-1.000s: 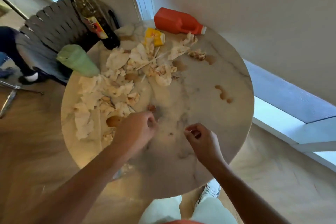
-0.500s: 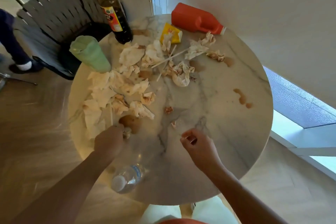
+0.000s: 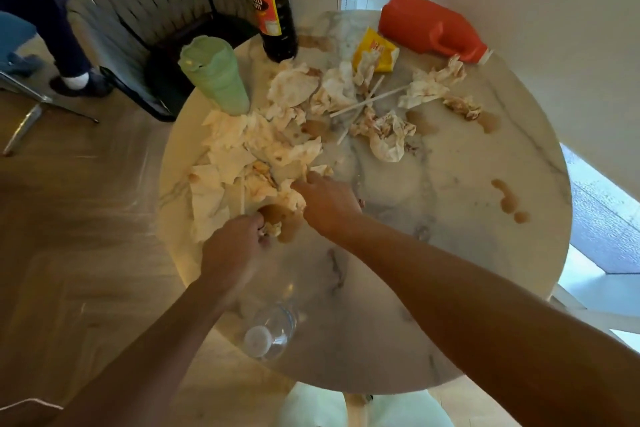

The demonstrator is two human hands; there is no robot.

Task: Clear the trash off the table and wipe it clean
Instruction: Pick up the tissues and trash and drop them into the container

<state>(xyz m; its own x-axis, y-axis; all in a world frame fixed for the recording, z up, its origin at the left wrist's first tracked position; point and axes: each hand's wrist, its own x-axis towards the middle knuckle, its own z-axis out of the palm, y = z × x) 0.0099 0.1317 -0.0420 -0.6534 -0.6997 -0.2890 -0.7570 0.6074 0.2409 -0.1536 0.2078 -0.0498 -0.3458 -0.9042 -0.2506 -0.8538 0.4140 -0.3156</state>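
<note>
Left hand (image 3: 232, 243) pinching tissue scrap (image 3: 273, 229) | right hand (image 3: 327, 202) fingers extended, touching napkins (image 3: 263, 156)

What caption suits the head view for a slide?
Both hands, left and right, gather stained napkins on a marble table.

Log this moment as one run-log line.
stage: gathering trash | left hand: grips a crumpled scrap | right hand: fingers on the napkin pile | table: stains unwiped
</note>
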